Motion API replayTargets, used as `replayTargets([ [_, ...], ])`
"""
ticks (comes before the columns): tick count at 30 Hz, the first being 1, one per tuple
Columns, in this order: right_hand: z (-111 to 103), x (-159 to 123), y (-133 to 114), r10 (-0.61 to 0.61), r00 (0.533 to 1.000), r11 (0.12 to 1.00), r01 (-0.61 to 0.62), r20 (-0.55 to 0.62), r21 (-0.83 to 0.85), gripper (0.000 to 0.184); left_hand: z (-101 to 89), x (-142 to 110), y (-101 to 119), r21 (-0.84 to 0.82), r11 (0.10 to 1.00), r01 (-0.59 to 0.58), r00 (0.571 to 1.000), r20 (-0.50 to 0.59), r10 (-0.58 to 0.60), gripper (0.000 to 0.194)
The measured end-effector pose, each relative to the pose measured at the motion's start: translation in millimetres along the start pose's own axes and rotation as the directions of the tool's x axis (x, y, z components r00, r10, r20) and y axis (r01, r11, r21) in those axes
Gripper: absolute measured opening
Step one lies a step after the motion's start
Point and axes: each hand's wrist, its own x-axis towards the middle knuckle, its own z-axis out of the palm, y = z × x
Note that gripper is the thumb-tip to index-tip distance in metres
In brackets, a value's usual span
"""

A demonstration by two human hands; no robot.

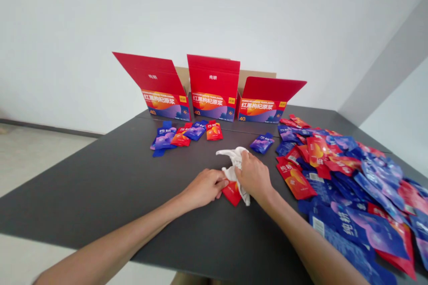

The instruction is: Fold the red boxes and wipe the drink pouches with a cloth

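Observation:
A red pouch [232, 193] lies in front of me near the middle of the dark table, partly covered. My left hand [209, 185] is closed, its thumb and fingers pinching the pouch's left edge. A crumpled white cloth [236, 158] is bunched under my right hand [254, 173], whose fingers are wrapped round it. The cloth touches the pouch and hides its upper and right parts. Just beyond my right hand lies a single blue pouch [262, 143].
Three open red boxes [163, 104] stand in a row at the back, lids raised. Before them lie several blue and red pouches [214, 131]. A large heap of mixed pouches [337, 156] spreads along the right side of the table [110, 178]. A white wall [214, 9] rises behind.

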Motion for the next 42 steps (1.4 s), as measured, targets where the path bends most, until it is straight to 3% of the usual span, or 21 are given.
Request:
replayTargets([
  [5, 0.4, -6.1, -4.9, -0.095, 0.995, 0.995, 0.095, 0.012, -0.029, 0.023, 3.9, -0.5, -3.2, -0.021, 0.998, 0.06, 0.998, 0.02, -0.06, 0.017],
  [8, -2.2, -2.4, 6.1, 0.013, 1.0, 0.997, -0.014, -0.005, -0.079, 0.022, 3.0, -4.4, -2.4, -0.068, 0.997, 0.024, 1.0, 0.02, -0.023, 0.022],
  [11, -8.3, 8.7, 34.1, 0.156, 0.988, 0.986, -0.157, -0.009, -0.057, 0.021, -11.1, 0.6, -4.1, -0.165, 0.984, 0.07, 0.998, 0.007, -0.07, 0.031],
  [14, -15.6, 16.4, 59.8, 0.225, 0.974, 0.972, -0.225, 0.002, 0.074, 0.023, -42.0, 26.0, -13.8, -0.251, 0.959, 0.133, 0.974, -0.144, -0.173, 0.031],
  [16, -17.8, 17.9, 68.2, 0.239, 0.971, 0.958, -0.232, -0.017, 0.168, 0.025, -67.2, 51.0, -25.0, -0.233, 0.954, 0.188, 0.926, -0.283, -0.252, 0.029],
  [20, -14.0, 16.8, 70.3, 0.222, 0.974, 0.953, -0.21, -0.032, 0.218, 0.024, -107.9, 86.4, -52.0, -0.15, 0.933, 0.326, 0.842, -0.403, -0.359, 0.029],
  [24, -15.0, 14.2, 67.5, 0.184, 0.983, 0.971, -0.182, -0.002, 0.157, 0.024, -116.4, 82.1, -66.3, -0.001, 0.893, 0.449, 0.765, -0.517, -0.385, 0.021],
  [27, -23.3, 5.8, 57.0, 0.143, 0.989, 0.983, -0.145, 0.027, 0.112, 0.025, -102.8, 79.1, -54.8, 0.224, 0.9, 0.374, 0.762, -0.627, -0.161, 0.027],
  [29, -28.4, -4.4, 44.2, 0.065, 0.994, 0.994, -0.072, 0.087, 0.083, 0.026, -87.7, 90.1, -34.0, 0.398, 0.901, 0.174, 0.826, -0.558, 0.087, 0.031],
  [32, -30.8, -21.7, 24.7, -0.113, 0.968, 0.993, 0.1, 0.225, 0.065, 0.026, -58.9, 126.4, 7.1, 0.387, 0.89, -0.24, 0.915, -0.215, 0.34, 0.037],
  [34, -29.2, -29.9, 17.6, -0.184, 0.945, 0.983, 0.17, 0.27, 0.073, 0.027, -37.4, 155.5, 30.1, 0.374, 0.849, -0.373, 0.904, -0.062, 0.424, 0.042],
  [35, -27.9, -32.2, 16.7, -0.193, 0.943, 0.981, 0.177, 0.272, 0.08, 0.027, -26.9, 168.9, 37.9, 0.382, 0.817, -0.432, 0.897, 0.084, 0.435, 0.054],
  [37, -25.3, -33.7, 19.1, -0.178, 0.949, 0.983, 0.157, 0.26, 0.099, 0.027, -8.2, 190.3, 45.5, 0.42, 0.828, -0.372, 0.924, 0.251, 0.288, 0.081],
  [39, -23.2, -32.2, 25.1, -0.153, 0.955, 0.986, 0.132, 0.252, 0.099, 0.027, 5.3, 202.9, 44.1, 0.464, 0.831, -0.305, 0.939, 0.294, 0.181, 0.091],
  [42, -21.9, -28.0, 36.0, -0.121, 0.966, 0.992, 0.11, 0.229, 0.06, 0.028, 13.4, 204.7, 33.5, 0.479, 0.795, -0.372, 0.927, 0.234, 0.293, 0.07],
])
